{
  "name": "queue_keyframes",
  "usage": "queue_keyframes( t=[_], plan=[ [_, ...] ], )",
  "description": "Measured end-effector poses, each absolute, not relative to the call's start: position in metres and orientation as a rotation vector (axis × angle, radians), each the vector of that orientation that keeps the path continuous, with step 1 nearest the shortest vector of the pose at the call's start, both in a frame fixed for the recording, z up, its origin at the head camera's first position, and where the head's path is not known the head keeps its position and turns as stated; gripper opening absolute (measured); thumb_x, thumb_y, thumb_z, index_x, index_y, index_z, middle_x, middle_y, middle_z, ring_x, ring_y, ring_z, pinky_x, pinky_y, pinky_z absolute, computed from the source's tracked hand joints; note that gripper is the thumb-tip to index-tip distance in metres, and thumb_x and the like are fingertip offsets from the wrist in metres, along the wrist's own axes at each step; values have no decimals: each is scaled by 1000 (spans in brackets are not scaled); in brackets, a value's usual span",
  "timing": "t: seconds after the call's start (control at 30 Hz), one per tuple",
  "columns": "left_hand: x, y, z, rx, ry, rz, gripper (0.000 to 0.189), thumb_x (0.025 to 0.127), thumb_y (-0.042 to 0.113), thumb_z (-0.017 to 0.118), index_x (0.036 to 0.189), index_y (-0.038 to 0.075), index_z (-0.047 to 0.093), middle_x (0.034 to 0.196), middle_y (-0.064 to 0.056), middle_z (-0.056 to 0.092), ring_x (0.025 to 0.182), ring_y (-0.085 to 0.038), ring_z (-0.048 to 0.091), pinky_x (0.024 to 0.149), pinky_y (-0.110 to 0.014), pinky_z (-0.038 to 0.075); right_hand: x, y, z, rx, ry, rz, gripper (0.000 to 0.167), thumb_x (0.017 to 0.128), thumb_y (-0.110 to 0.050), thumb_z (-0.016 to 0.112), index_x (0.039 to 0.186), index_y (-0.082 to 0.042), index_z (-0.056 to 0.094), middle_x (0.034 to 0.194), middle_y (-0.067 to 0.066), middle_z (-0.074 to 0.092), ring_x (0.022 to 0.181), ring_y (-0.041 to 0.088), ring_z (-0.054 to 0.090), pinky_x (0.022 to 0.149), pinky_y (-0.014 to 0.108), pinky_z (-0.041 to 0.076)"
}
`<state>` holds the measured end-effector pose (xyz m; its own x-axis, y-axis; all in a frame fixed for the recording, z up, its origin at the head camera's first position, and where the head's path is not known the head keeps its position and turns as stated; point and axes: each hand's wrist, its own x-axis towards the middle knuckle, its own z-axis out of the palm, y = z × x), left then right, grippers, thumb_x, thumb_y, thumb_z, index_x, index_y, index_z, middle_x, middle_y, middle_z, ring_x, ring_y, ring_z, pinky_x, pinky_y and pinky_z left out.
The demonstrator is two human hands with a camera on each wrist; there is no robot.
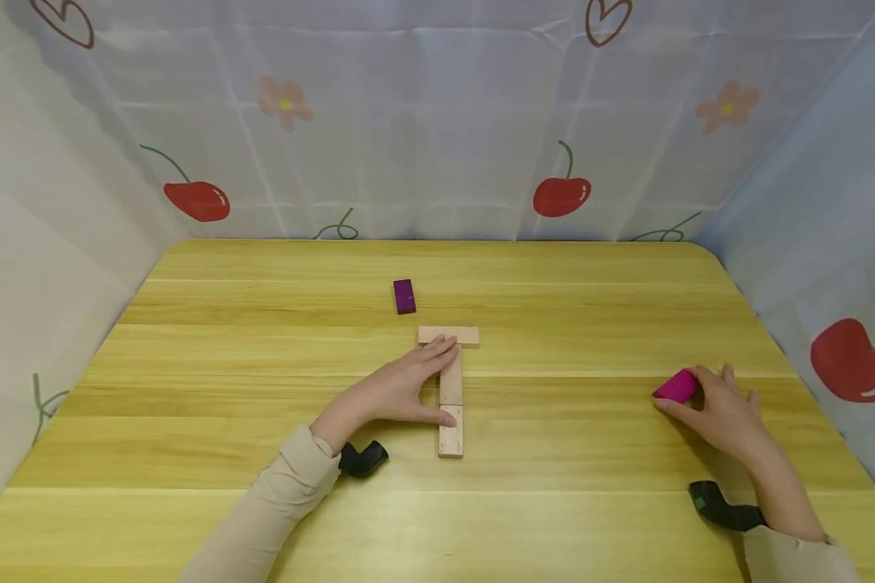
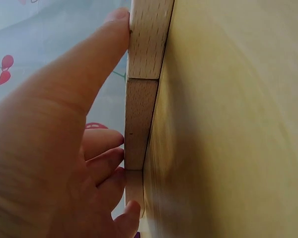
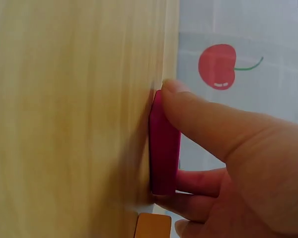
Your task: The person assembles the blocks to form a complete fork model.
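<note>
Three plain wooden blocks lie on the table as a T: a crosswise block (image 1: 470,334) at the far end, a middle block (image 1: 451,380) and a near block (image 1: 450,444) in line below it. My left hand (image 1: 390,390) rests over them with fingers extended, its thumb on the near block and its fingertips by the upper joint. At the right, my right hand (image 1: 725,413) pinches a magenta block (image 3: 164,144) between thumb and fingers, close over the table. The magenta block (image 1: 676,386) looks tilted in the head view.
A purple block (image 1: 404,296) lies beyond the T, slightly left. An orange block (image 3: 153,226) shows below the right fingers in the right wrist view. Black wrist mounts (image 1: 364,460) hang under both wrists. A printed curtain (image 1: 423,121) stands behind the wooden table (image 1: 262,324).
</note>
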<state>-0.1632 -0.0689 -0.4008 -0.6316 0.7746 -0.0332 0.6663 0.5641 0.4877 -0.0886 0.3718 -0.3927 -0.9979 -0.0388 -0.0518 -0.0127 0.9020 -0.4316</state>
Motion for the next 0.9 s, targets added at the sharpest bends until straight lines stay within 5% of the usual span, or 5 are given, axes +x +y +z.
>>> queue_keyframes(
  t=[0.33,0.47,0.57,0.7,0.9],
  plan=[
    [-163,-69,-400,1195,2553,643,102,77,61,64,149,5,17,155,-5,7,140,-16,1,110,-35,10,-91,365,-395,-64,3052,-792,74,86,-32,69,125,20,34,124,51,27,125,61,3,94,73,-4],
    [-163,-69,-400,1194,2551,644,103,77,61,64,149,5,17,155,-5,7,140,-16,1,110,-35,11,-92,362,-390,-43,3070,-906,74,87,-27,69,129,20,30,120,45,37,112,58,35,89,67,27],
    [-163,-70,-399,1194,2552,637,102,78,61,64,149,5,17,155,-5,7,140,-16,1,110,-34,11,-96,357,-383,11,3057,-996,77,88,-28,67,135,18,27,121,41,41,105,55,43,78,64,39],
    [-163,-70,-398,1193,2547,646,102,78,60,65,149,4,18,155,-6,7,140,-17,2,110,-36,12,-105,347,-376,44,3029,-1080,81,88,-31,67,140,15,25,129,42,36,115,56,38,86,64,36],
    [-162,-69,-398,1194,2540,650,102,78,61,64,149,4,17,155,-6,7,140,-17,1,110,-37,11,-126,323,-370,-22,2967,-1192,80,88,-30,67,141,13,25,131,38,39,117,50,42,86,44,45]
  ],
)
